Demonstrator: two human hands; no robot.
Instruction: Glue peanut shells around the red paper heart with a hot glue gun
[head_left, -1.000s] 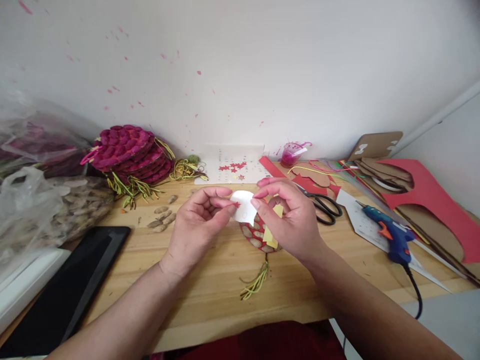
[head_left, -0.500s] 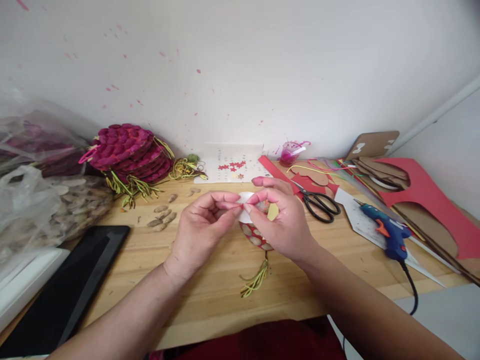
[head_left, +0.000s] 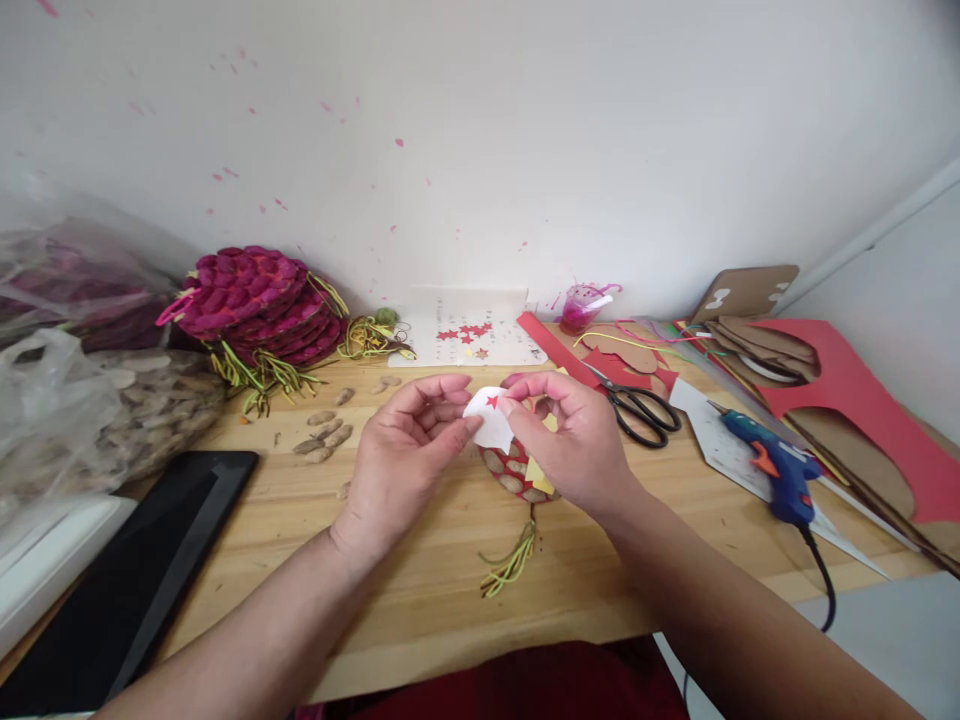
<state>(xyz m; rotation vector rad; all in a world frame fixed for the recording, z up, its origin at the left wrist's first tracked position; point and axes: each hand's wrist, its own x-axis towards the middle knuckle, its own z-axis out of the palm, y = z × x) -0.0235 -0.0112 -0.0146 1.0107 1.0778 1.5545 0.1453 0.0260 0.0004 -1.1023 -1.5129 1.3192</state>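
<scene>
My left hand (head_left: 416, 435) pinches the left edge of a small white paper cutout (head_left: 489, 430) between thumb and fingers. Closed on the cutout's upper right is my right hand (head_left: 574, 430). A small red star (head_left: 493, 402) shows on the white paper by my right fingertips. Yellow paper (head_left: 537, 478) shows under my right hand; whether the hand touches it I cannot tell. Beneath both hands a red piece covered with peanuts (head_left: 499, 466) lies on the table, partly hidden. Its yellow-green string tassel (head_left: 510, 565) points toward me.
Black scissors (head_left: 645, 412), a blue glue gun (head_left: 780, 470) and red card (head_left: 862, 370) lie right. Several red stars rest on a white sheet (head_left: 420, 345) at the back. Left are stacked magenta pieces (head_left: 255, 300), loose peanuts (head_left: 324, 437), a bag of peanuts (head_left: 165, 400) and a black tablet-like slab (head_left: 150, 570).
The white paper has turned and tilted, so the red star on it now shows. My fingers have spread a little apart along it. More of the yellow paper is visible below.
</scene>
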